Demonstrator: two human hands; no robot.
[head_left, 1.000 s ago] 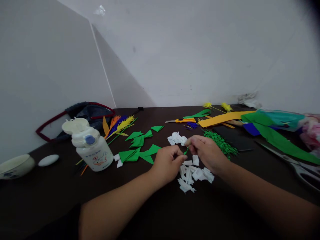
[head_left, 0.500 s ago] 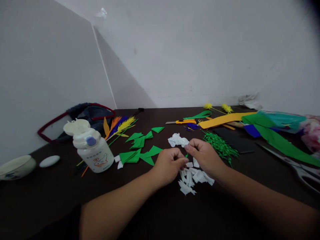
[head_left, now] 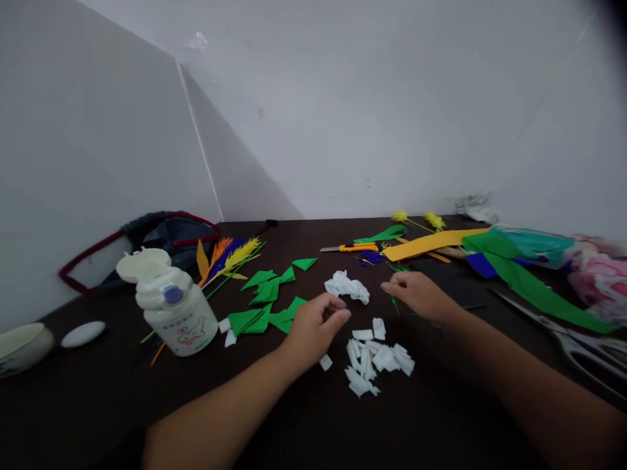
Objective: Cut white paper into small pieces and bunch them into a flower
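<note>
My right hand [head_left: 416,294] pinches a thin twisted green paper strip [head_left: 394,305] that hangs below the fingertips. The hand hides most of the pile of green twists behind it. My left hand [head_left: 316,329] hovers over the table with its fingers loosely curved, thumb and forefinger apart, nothing visible in them. Small white paper pieces [head_left: 385,358] lie in a heap between and below the hands. Just beyond them is a crumpled white tissue [head_left: 347,286]. Folded green paper pieces [head_left: 267,287] spread out beside the left hand.
On the left stand a white bottle [head_left: 181,313] with its lid up and a bowl [head_left: 24,349], with a white oval object [head_left: 83,333] between. A utility knife [head_left: 360,248] with bare blade lies at the back. Scissors [head_left: 563,333] and a yellow strip [head_left: 431,243] are on the right.
My hands have parted. The right moved right toward the green twists with a green strip in its fingers; the left drew back slightly left and its fingers loosened. The view shifted a little.
</note>
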